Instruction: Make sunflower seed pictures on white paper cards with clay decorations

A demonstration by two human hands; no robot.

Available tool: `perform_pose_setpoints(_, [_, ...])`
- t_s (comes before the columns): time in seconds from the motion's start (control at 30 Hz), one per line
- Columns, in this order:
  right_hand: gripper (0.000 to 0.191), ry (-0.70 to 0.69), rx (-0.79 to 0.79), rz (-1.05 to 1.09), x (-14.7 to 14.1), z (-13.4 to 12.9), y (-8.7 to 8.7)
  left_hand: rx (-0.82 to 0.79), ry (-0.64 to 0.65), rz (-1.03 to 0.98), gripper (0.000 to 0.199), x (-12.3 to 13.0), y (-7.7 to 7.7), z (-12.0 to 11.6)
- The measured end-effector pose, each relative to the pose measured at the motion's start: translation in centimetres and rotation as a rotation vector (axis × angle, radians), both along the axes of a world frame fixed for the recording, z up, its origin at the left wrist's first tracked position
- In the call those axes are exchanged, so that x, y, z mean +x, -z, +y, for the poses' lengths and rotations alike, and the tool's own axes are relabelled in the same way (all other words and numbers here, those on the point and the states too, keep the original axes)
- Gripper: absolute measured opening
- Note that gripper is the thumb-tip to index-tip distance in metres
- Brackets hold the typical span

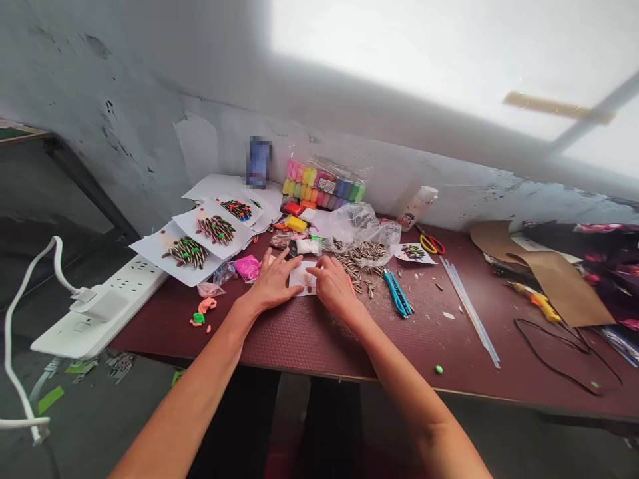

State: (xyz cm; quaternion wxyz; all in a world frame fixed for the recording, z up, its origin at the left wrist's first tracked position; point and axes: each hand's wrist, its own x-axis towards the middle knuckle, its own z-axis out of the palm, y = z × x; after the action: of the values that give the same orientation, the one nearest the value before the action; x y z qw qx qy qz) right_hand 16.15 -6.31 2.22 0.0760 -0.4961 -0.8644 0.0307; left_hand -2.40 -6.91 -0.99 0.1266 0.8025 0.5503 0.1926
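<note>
A small white card (298, 274) with little brown spots lies on the dark red table. My left hand (272, 281) rests on the card's left side, fingers spread. On its right side my right hand (333, 283) presses down with a finger pointing onto the card and the others curled; whether it holds anything small is hidden. Just right of the card is a pile of striped seeds (367, 253), partly under a clear plastic bag (362, 223). Pink clay (247, 267) sits beside my left hand. A white clay packet (308, 247) lies behind the card.
Seed-covered cards (187, 253) lie at left, near a power strip (100, 313). Behind are clay packs (324, 186) and a bottle (418, 207). To the right are a blue cutter (397, 293), scissors (431, 243), glue sticks (469, 311) and a yellow glue gun (542, 303).
</note>
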Motion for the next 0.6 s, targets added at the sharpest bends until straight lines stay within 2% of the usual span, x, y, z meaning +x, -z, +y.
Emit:
perform_pose_setpoints(0.3, [0.033, -0.059, 0.001, 0.027, -1.2, -0.3, 1.3, 0.007, -0.002, -0.017, 0.063, 0.0, 0.3, 0.1])
perform_pose_setpoints(0.6, [0.031, -0.087, 0.000, 0.041, -1.3, -0.2, 1.5, -0.012, -0.002, -0.019, 0.063, 0.0, 0.1, 0.2])
